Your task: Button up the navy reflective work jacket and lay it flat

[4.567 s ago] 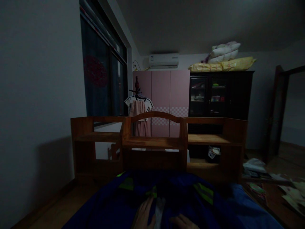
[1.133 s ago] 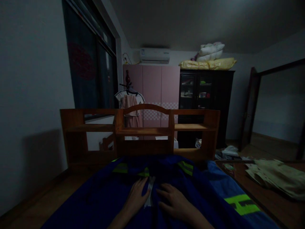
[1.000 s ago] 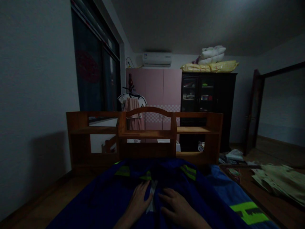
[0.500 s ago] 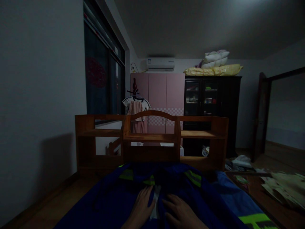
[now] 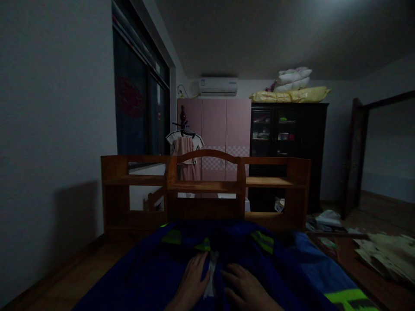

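A dark blue garment [image 5: 149, 276] with bright green reflective stripes is spread out in front of me on a wooden surface. My left hand [image 5: 193, 280] lies flat on it with fingers stretched forward, just left of a pale strip [image 5: 212, 276] running down the garment's middle. My right hand [image 5: 243, 288] rests on the cloth just right of that strip, fingers slightly curled and apart. Neither hand holds anything.
A wooden shelf unit [image 5: 207, 190] with an arched centre stands across the far end. Behind it are a pink wardrobe [image 5: 223, 129], a dark glass-door cabinet [image 5: 285, 142] with bedding on top, and clothes on a rack [image 5: 184, 147]. Papers and clutter [image 5: 382, 255] lie at right.
Both hands have stayed pressed on the garment on either side of the pale strip. The view has swung slightly left and right and then settled; nothing else has moved.
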`<state>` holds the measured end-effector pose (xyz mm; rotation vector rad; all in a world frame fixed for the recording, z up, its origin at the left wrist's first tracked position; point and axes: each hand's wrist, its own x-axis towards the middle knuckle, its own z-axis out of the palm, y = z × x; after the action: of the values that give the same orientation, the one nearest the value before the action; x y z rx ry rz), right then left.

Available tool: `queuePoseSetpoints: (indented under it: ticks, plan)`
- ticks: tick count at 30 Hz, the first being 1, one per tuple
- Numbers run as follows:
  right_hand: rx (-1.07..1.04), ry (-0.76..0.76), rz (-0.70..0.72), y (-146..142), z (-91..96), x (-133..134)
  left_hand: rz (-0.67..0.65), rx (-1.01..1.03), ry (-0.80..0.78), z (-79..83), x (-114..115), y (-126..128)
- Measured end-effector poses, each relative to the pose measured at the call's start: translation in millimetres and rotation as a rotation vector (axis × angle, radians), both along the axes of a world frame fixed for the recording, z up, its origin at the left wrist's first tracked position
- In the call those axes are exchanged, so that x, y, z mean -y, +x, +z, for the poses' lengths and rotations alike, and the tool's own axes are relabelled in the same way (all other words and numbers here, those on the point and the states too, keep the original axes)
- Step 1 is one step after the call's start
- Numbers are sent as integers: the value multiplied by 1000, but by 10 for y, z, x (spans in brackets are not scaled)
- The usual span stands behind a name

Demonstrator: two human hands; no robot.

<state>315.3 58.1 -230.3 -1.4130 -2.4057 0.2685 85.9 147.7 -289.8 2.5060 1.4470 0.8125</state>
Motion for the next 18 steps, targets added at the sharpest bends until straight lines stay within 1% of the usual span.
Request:
queuePoseSetpoints:
  ticks: [4, 11, 18]
  plan:
    - [-7, 5, -4, -4, 20, 16, -4, 0, -10, 28, 12, 5]
    - [-30, 22, 7, 11, -17, 7, -11, 18, -7, 45, 20, 8]
    - [-35, 13, 2, -9, 40, 40, -1, 20, -38, 82, 45, 17]
